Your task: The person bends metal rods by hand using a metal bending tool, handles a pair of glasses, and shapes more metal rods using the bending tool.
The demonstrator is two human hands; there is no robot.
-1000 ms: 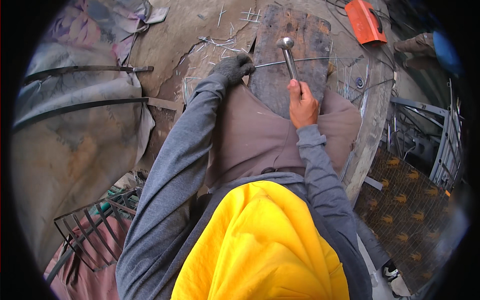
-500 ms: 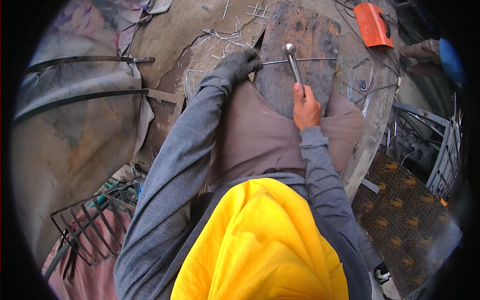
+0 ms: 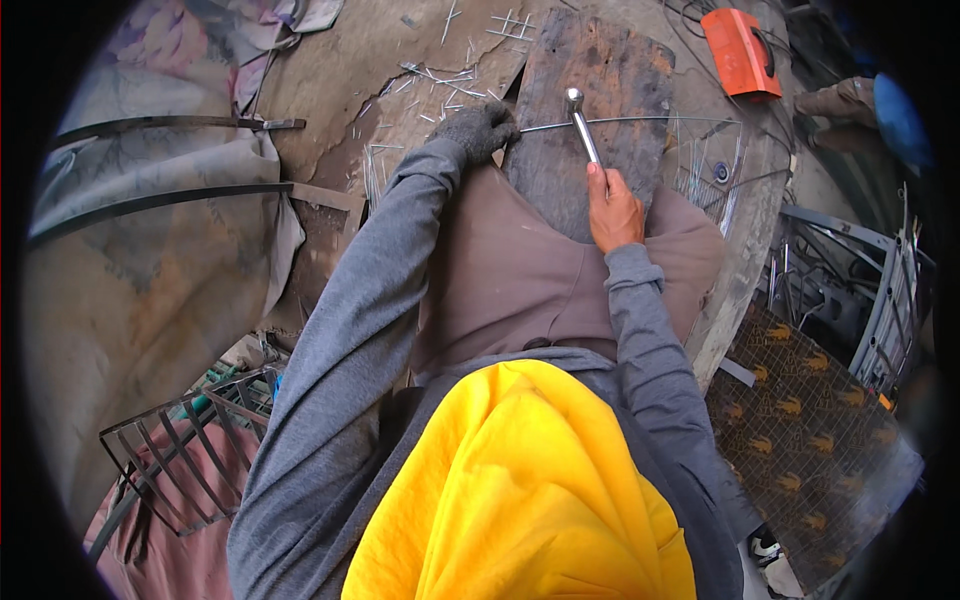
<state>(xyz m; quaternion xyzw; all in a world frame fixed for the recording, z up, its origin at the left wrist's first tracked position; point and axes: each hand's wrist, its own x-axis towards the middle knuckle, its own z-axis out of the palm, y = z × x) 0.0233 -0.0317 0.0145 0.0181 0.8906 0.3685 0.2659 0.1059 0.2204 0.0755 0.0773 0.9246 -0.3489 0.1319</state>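
Observation:
My left hand (image 3: 477, 132), in a dark grey knit glove, grips one end of a thin metal rod (image 3: 545, 127). The rod runs rightward across a worn, dark wooden plank (image 3: 600, 60) between my legs. In my bare right hand (image 3: 615, 212) is a hammer (image 3: 585, 138) with a shiny metal handle, its rounded head pointing away from me. The handle crosses over the rod in this view; whether the two touch cannot be told. My left fingertips are partly hidden by the glove's curl.
Short cut rods (image 3: 440, 77) lie scattered beyond my left hand. An orange case (image 3: 738, 53) with a black handle stands far right, near another person's leg (image 3: 838, 103). A wire bundle (image 3: 708, 170) lies right of the plank; a black metal rack (image 3: 185, 450) is near left.
The hammer and my right hand have shifted slightly away from me. My left hand keeps its hold on the rod, and the whole view has moved a little.

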